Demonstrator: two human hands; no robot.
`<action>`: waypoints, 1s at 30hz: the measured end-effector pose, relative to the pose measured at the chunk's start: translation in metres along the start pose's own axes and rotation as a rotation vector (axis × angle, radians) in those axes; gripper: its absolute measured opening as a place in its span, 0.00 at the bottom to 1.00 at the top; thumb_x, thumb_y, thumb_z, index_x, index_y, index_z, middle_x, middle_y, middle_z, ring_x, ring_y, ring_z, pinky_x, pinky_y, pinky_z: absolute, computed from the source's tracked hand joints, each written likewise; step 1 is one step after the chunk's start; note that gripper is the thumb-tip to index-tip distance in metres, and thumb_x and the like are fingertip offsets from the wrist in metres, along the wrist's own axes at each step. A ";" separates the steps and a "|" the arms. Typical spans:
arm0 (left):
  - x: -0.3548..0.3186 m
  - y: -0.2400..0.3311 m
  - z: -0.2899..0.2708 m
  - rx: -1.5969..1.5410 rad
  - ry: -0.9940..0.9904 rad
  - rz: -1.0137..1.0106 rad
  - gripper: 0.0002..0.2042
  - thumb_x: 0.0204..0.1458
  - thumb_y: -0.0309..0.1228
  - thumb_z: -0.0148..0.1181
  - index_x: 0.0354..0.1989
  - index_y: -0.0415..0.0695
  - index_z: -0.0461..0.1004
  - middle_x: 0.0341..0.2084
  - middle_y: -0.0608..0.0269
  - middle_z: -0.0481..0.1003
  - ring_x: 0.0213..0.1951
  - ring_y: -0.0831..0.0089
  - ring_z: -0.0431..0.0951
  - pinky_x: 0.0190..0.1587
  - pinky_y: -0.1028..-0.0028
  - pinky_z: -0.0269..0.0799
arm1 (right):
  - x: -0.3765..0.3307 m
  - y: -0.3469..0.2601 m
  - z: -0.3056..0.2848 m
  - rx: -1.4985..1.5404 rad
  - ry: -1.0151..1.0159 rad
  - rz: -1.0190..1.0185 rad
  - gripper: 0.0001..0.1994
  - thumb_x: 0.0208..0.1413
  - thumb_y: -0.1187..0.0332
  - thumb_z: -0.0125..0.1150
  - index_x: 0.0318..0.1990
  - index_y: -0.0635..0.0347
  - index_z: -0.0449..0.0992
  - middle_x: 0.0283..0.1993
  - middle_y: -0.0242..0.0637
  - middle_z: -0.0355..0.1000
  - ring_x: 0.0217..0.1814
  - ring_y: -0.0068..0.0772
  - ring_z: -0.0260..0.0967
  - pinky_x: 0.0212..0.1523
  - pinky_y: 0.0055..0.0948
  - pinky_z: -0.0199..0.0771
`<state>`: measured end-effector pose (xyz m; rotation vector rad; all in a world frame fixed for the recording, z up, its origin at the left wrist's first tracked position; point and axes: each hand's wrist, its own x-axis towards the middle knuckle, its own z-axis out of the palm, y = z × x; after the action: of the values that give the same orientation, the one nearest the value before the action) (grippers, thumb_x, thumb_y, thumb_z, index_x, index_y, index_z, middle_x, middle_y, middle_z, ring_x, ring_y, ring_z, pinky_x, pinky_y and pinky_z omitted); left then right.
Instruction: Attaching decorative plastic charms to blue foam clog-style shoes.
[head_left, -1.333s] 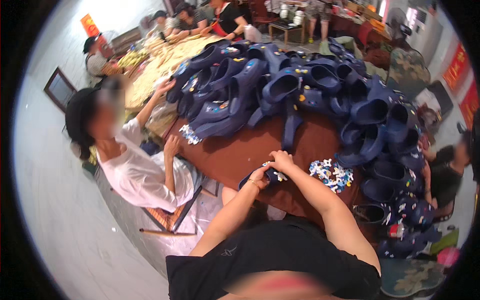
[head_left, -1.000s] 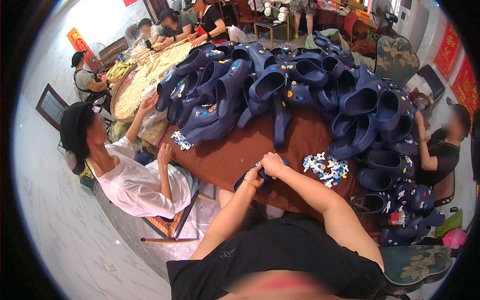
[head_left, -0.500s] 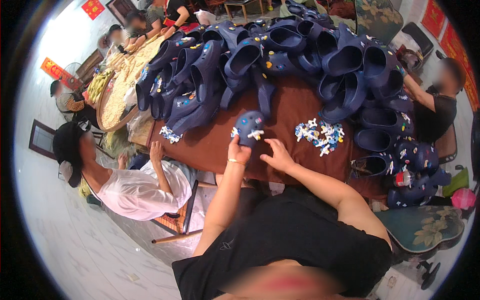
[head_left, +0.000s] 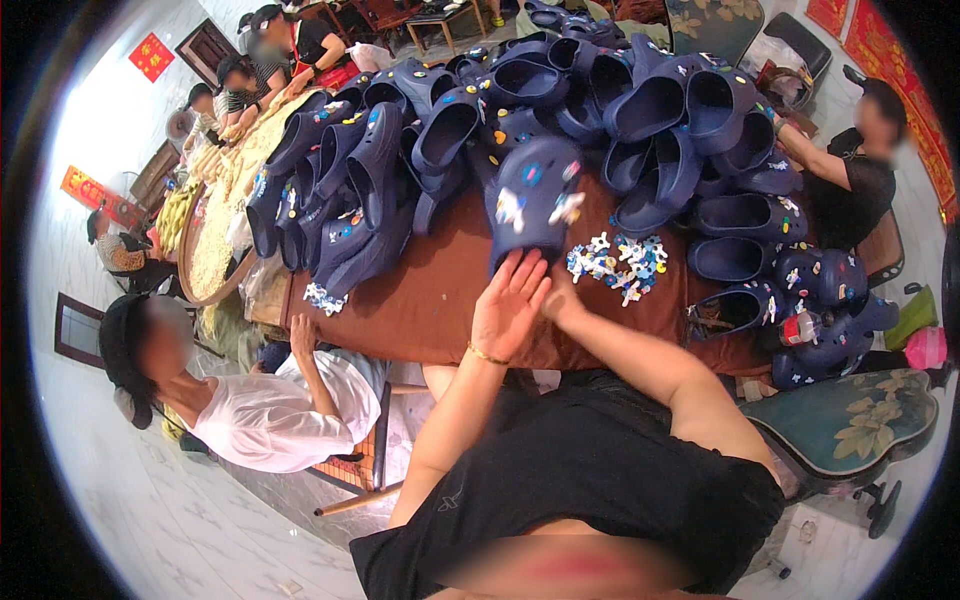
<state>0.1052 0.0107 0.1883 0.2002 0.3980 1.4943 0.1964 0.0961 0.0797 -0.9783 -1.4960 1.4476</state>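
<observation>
Centrally, a navy clog (head_left: 533, 200) decorated with small charms was held up over the counter (head_left: 420, 300), its heel end at the left hand (head_left: 508, 308). That hand was seen flat and open, fingers stretched against the clog's rim. The right hand (head_left: 560, 303) was found just beside it, mostly hidden; its grip could not be told. A charm pile (head_left: 617, 264) lay right of the clog on the brown cloth. More clogs (head_left: 640, 110) were heaped behind. A person in white (head_left: 270, 415) was seated at the left.
</observation>
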 end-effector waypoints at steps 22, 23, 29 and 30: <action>-0.074 0.026 -0.130 -0.064 0.308 -0.114 0.17 0.59 0.33 0.49 0.55 0.41 0.67 0.47 0.56 0.73 0.48 0.64 0.74 0.52 0.65 0.72 | 0.160 -0.054 -0.096 0.060 0.091 -0.048 0.15 0.54 0.71 0.57 0.49 0.64 0.70 0.32 0.35 0.73 0.24 0.22 0.70 0.20 0.19 0.70; -0.071 0.031 -0.130 -0.056 0.297 -0.111 0.16 0.60 0.33 0.48 0.55 0.41 0.67 0.47 0.56 0.73 0.48 0.64 0.74 0.52 0.66 0.73 | 0.141 -0.031 -0.080 0.071 -0.006 -0.062 0.13 0.54 0.72 0.57 0.47 0.63 0.71 0.32 0.34 0.73 0.23 0.21 0.69 0.20 0.19 0.69; -0.032 0.089 -0.110 0.176 0.317 0.015 0.15 0.59 0.34 0.51 0.53 0.43 0.68 0.43 0.60 0.74 0.43 0.68 0.75 0.48 0.69 0.74 | 0.030 0.077 0.001 -0.413 -0.155 -0.011 0.08 0.53 0.68 0.56 0.36 0.63 0.75 0.35 0.45 0.76 0.40 0.42 0.74 0.42 0.33 0.72; -0.023 0.103 -0.106 0.234 0.311 0.058 0.17 0.58 0.35 0.53 0.54 0.43 0.67 0.44 0.59 0.74 0.44 0.68 0.75 0.48 0.69 0.73 | 0.019 0.084 0.007 -0.527 -0.190 -0.122 0.09 0.53 0.66 0.55 0.37 0.62 0.75 0.38 0.46 0.74 0.43 0.49 0.72 0.43 0.37 0.71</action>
<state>-0.0308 -0.0162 0.1325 0.1654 0.8251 1.5383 0.1826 0.1141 -0.0037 -1.0490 -2.1032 1.1012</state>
